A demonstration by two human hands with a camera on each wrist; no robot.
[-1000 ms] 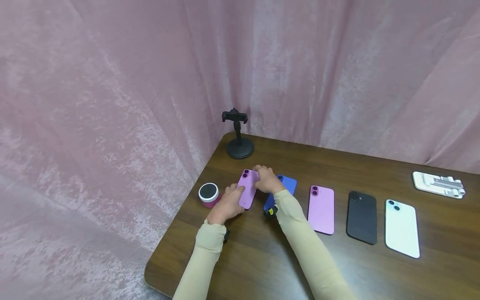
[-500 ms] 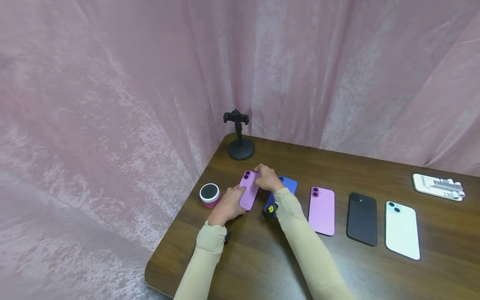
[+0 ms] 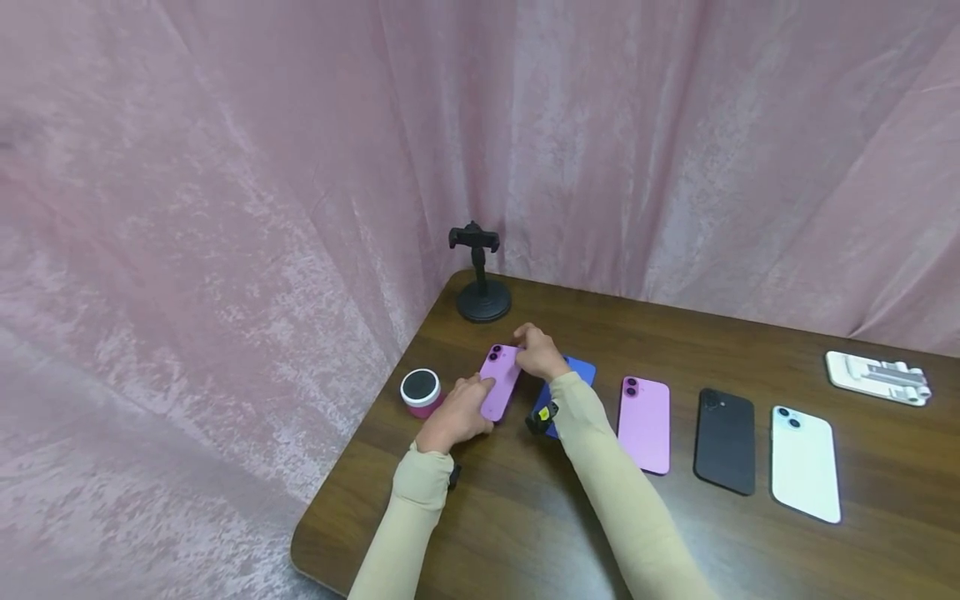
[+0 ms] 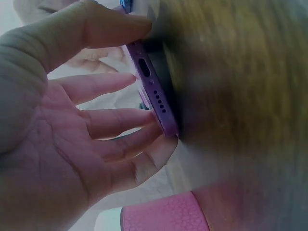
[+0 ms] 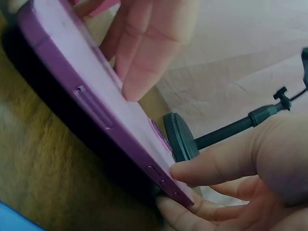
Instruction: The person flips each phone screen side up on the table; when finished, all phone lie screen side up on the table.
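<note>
While both hands meet at the lilac smartphone (image 3: 504,385) near the center of the head view, the right hand (image 3: 540,354) pinches its upper right corner, thumb on the back and fingertips tucked under the edge, as the right wrist view shows. The left hand (image 3: 459,412) touches the lower part of that phone, fingers spread against its back and side, thumb by the bottom end; whether they grip or merely rest, I cannot tell. Twin camera lenses (image 3: 495,353) face up at the phone's top, and its charging port (image 4: 144,68) shows near the middle of the left wrist view. Just left of the left hand sits a pink jar (image 3: 422,402). Above center, a black phone stand (image 3: 483,304) rises from the far corner of the wooden table (image 3: 480,533), before a pink curtain (image 3: 600,167). Below the right sleeve (image 3: 615,475) lies a blue smartphone (image 3: 583,371), partly covered; toward the right come a pink smartphone (image 3: 643,425), a black smartphone (image 3: 724,442), a pale smartphone (image 3: 806,467) and a white folded gadget (image 3: 877,377).
</note>
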